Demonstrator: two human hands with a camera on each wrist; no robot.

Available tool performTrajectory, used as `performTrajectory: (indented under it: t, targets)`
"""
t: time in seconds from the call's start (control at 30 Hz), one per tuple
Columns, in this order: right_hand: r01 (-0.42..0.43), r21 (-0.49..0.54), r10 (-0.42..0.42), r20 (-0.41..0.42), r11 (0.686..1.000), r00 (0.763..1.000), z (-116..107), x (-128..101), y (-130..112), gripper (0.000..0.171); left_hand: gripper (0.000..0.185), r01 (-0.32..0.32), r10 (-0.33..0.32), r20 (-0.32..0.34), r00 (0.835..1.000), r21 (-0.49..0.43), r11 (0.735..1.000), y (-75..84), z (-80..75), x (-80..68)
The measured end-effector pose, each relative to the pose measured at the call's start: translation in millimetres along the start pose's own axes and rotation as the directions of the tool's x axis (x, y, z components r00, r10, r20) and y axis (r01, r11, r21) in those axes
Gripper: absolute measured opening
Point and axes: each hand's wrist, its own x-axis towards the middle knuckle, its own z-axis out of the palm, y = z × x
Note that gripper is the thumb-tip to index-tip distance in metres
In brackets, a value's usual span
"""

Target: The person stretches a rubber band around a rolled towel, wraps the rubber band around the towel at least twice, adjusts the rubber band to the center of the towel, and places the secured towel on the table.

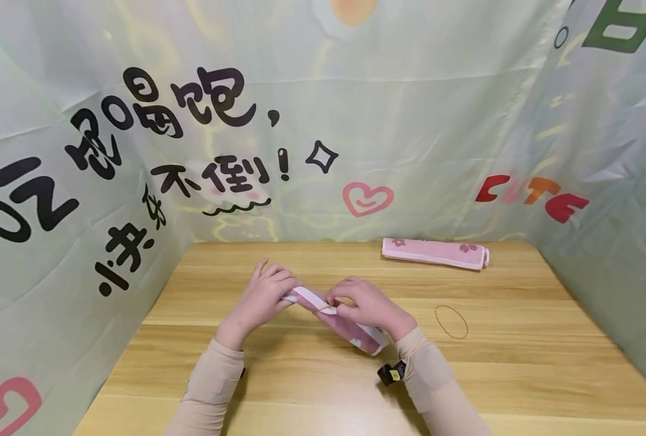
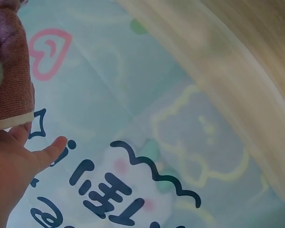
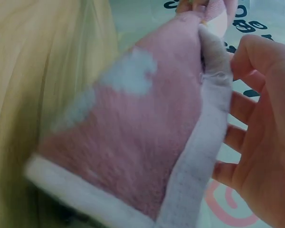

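Observation:
A pink towel (image 1: 350, 330) with white borders, folded or rolled into a strip, slants above the table between both hands. My left hand (image 1: 263, 297) grips its far left end, fingers over the top. A thin yellowish rubber band (image 1: 327, 308) crosses the towel near its middle, where the cloth narrows. At that band my right hand (image 1: 369, 306) has its thumb and index finger curled in a pinch; the exact contact is partly hidden. In the right wrist view, the loose end of the towel (image 3: 128, 114) flares out beside the right fingers (image 3: 242, 107).
A second pink towel (image 1: 434, 253), rolled up, lies at the back right of the wooden table (image 1: 519, 363). Another rubber band (image 1: 436, 315) lies flat on the wood to the right of my right hand. Printed cloth walls (image 1: 437, 133) enclose the back and sides.

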Motion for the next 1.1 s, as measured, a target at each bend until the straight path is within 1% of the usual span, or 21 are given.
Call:
performTrajectory:
  t: [0.13, 0.37, 0.5, 0.57, 0.63, 0.77, 0.87, 0.97, 1.03, 1.1]
  targets:
    - [-0.017, 0.033, 0.019, -0.044, 0.999, 0.999, -1, 0, 1, 0.023, 0.022, 0.029, -0.029, 0.012, 1.0, -0.002, 1.0, -1.2, 1.4, 0.2]
    - [0.016, -0.041, -0.022, -0.165, 0.999, 0.986, 2, 2, 1, 0.016, 0.022, 0.082, -0.081, 0.026, 0.996, -0.017, 0.997, 0.3, 3.3, 2.3]
    - [0.028, -0.072, -0.042, -0.215, 0.997, 0.976, 5, 4, 0, 0.013, 0.023, 0.135, -0.133, 0.066, 0.989, -0.019, 0.991, 1.6, 3.8, 1.9]
    - [0.057, -0.085, -0.076, -0.24, 0.995, 0.968, 7, 5, -1, 0.011, 0.024, 0.156, -0.154, 0.081, 0.985, -0.018, 0.988, 2.2, 4.2, 1.5]
    - [0.106, -0.103, -0.129, -0.264, 0.989, 0.956, 10, 6, -1, 0.009, 0.024, 0.173, -0.17, 0.09, 0.981, -0.027, 0.985, 3.1, 4.1, 1.4]
    - [0.202, -0.148, -0.238, -0.29, 0.968, 0.927, 15, 9, -1, 0.011, 0.022, 0.186, -0.181, 0.09, 0.979, -0.047, 0.981, 4.8, 3.2, 2.1]
    - [0.223, -0.17, -0.265, -0.292, 0.96, 0.919, 18, 10, -2, 0.013, 0.02, 0.194, -0.188, 0.094, 0.978, -0.069, 0.979, 6.1, 1.7, 2.6]
    - [0.209, -0.175, -0.252, -0.277, 0.962, 0.927, 20, 10, -4, 0.016, 0.019, 0.207, -0.199, 0.096, 0.975, -0.088, 0.974, 6.5, 1.0, 2.9]
    - [0.175, -0.191, -0.22, -0.249, 0.966, 0.943, 22, 9, -5, 0.023, 0.018, 0.213, -0.203, 0.097, 0.974, -0.096, 0.972, 6.2, 0.9, 2.8]
    - [0.118, -0.212, -0.163, -0.208, 0.97, 0.964, 24, 8, -6, 0.032, 0.018, 0.212, -0.203, 0.098, 0.974, -0.098, 0.972, 5.8, 1.4, 2.7]
